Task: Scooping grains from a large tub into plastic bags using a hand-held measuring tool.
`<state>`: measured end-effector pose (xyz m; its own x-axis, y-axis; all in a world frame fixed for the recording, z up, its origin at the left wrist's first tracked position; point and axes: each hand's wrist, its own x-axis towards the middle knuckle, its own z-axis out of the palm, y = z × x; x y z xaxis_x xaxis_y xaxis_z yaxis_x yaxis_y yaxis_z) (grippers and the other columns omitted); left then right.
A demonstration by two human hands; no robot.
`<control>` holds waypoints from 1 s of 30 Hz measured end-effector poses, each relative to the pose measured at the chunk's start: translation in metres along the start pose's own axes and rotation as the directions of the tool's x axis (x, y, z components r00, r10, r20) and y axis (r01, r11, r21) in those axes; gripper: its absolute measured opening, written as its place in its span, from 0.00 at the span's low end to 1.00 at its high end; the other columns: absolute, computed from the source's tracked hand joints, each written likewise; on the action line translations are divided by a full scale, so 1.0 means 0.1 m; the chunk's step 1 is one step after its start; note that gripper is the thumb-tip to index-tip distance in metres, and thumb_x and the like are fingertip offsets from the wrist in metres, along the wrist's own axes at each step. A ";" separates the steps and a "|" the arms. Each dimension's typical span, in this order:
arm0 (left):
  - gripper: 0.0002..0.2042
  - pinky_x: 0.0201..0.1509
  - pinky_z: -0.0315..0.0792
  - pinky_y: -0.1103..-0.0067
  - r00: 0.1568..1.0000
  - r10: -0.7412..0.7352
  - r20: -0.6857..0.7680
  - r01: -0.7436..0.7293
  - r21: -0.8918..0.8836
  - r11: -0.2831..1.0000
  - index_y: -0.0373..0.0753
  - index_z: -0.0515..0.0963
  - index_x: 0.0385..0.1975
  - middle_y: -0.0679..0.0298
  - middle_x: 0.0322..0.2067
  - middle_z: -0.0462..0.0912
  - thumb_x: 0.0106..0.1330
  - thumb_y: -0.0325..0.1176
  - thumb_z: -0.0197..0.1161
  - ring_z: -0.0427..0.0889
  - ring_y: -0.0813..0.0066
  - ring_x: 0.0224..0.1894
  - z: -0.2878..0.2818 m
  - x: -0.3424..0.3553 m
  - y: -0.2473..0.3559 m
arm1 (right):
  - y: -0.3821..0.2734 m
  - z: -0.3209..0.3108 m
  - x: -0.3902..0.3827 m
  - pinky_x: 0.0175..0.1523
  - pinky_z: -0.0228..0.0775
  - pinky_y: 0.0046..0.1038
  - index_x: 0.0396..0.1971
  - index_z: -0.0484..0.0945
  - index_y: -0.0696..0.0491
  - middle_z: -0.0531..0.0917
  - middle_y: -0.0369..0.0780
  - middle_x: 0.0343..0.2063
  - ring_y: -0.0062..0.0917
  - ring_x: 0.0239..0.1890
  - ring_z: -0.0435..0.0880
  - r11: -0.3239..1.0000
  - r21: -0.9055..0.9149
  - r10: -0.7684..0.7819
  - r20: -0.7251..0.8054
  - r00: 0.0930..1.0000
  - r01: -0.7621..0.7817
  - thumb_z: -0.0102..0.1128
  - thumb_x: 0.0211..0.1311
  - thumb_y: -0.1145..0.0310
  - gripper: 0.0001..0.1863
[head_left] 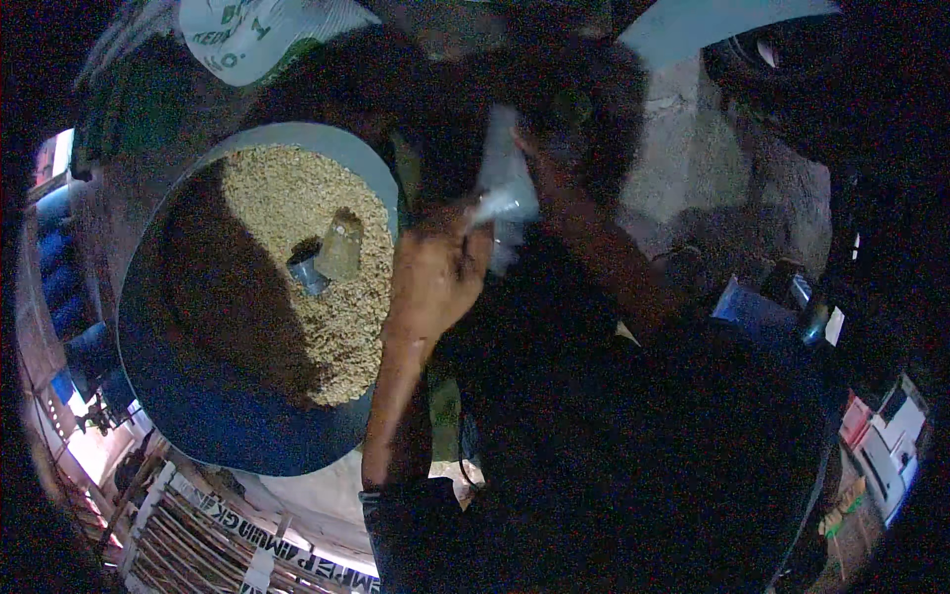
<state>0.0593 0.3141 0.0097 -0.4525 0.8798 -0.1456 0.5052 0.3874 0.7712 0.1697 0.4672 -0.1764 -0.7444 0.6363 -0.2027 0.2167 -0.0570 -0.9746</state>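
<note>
A clear plastic bag (505,193), creased and catching the light, is between my hands just right of a large round basin (272,445). My left hand (445,267) grips its lower part with fingers curled. My right hand (534,153), mostly in shadow, reaches in from the right and pinches the bag's upper edge. Pale yellow grains (287,188) heap inside the basin. Half sunk in them are a small clear cup (310,275) and, touching or close beside it, a see-through packet or container (342,247) with grain-coloured contents; I cannot tell which it is.
A white printed sack (237,45) lies beyond the basin. Grey concrete floor (683,168) shows at the far right, with a dark round tyre-like object (762,54) there. A blue container (742,302) stands at my right. Wooden slats (198,535) lie at lower left.
</note>
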 end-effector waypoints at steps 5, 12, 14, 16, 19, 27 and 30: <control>0.16 0.42 0.77 0.67 0.983 0.153 0.101 -0.157 0.037 0.987 0.42 0.77 0.46 0.53 0.43 0.81 0.57 0.23 0.58 0.82 0.51 0.39 -0.19 -0.16 0.24 | 0.08 -0.06 0.06 0.45 0.70 0.32 0.46 0.73 0.52 0.77 0.40 0.35 0.29 0.37 0.76 0.994 0.073 0.081 0.017 0.997 -0.082 0.56 0.62 0.56 0.19; 0.14 0.37 0.74 0.81 0.856 -0.424 -0.296 0.289 -0.406 0.867 0.32 0.77 0.44 0.60 0.36 0.83 0.58 0.23 0.60 0.79 0.76 0.34 -0.65 -0.88 0.45 | 0.36 -0.12 0.21 0.44 0.71 0.31 0.46 0.73 0.52 0.77 0.39 0.33 0.26 0.35 0.76 0.975 0.049 0.217 -0.055 0.975 -0.215 0.57 0.62 0.57 0.18; 0.13 0.39 0.72 0.81 0.696 -0.375 -0.612 0.389 -0.117 0.914 0.30 0.77 0.42 0.63 0.36 0.82 0.58 0.27 0.62 0.77 0.77 0.34 -0.86 -1.22 0.12 | 0.43 -0.40 0.29 0.44 0.71 0.31 0.46 0.73 0.52 0.77 0.38 0.33 0.25 0.34 0.76 0.954 0.006 0.296 -0.176 0.939 -0.300 0.57 0.62 0.57 0.18; 0.16 0.45 0.68 0.78 0.573 -0.345 -0.743 0.348 -0.160 0.924 0.32 0.78 0.42 0.64 0.35 0.80 0.59 0.37 0.65 0.74 0.75 0.36 -1.20 -1.23 -0.21 | 0.47 -0.84 0.39 0.44 0.71 0.31 0.46 0.73 0.52 0.77 0.38 0.32 0.24 0.34 0.76 0.954 -0.001 0.283 -0.330 0.900 -0.300 0.57 0.61 0.57 0.18; 0.17 0.47 0.69 0.74 0.447 -0.454 -0.771 0.190 -0.414 0.890 0.32 0.76 0.46 0.60 0.39 0.80 0.63 0.38 0.59 0.76 0.71 0.40 -1.51 -1.70 -0.64 | 0.36 -0.97 0.74 0.44 0.71 0.30 0.46 0.73 0.52 0.78 0.38 0.32 0.24 0.34 0.76 0.986 -0.045 0.135 -0.361 0.923 -0.162 0.58 0.61 0.57 0.18; 0.19 0.48 0.70 0.76 0.414 -0.565 -0.714 0.416 -0.404 0.815 0.29 0.76 0.45 0.57 0.40 0.79 0.62 0.39 0.59 0.77 0.70 0.41 -1.22 -1.60 -0.81 | 0.04 -0.70 0.95 0.44 0.70 0.30 0.45 0.74 0.54 0.78 0.39 0.32 0.24 0.36 0.76 0.962 -0.272 -0.043 -0.159 0.986 -0.002 0.60 0.59 0.58 0.19; 0.19 0.46 0.70 0.76 0.445 -0.721 -0.531 0.295 -0.673 0.678 0.32 0.77 0.45 0.58 0.40 0.78 0.61 0.40 0.60 0.76 0.70 0.39 -1.02 -1.23 -0.58 | -0.35 -0.55 0.84 0.44 0.70 0.30 0.45 0.74 0.54 0.78 0.39 0.32 0.24 0.36 0.76 0.929 -0.340 -0.154 0.008 0.988 0.148 0.61 0.58 0.59 0.19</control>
<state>0.0104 0.1551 0.0459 -0.9558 -0.0338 -0.2919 -0.2859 0.3369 0.8971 0.1346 0.5653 -0.1537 -0.7741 0.6310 -0.0507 0.3059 0.3029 -0.9026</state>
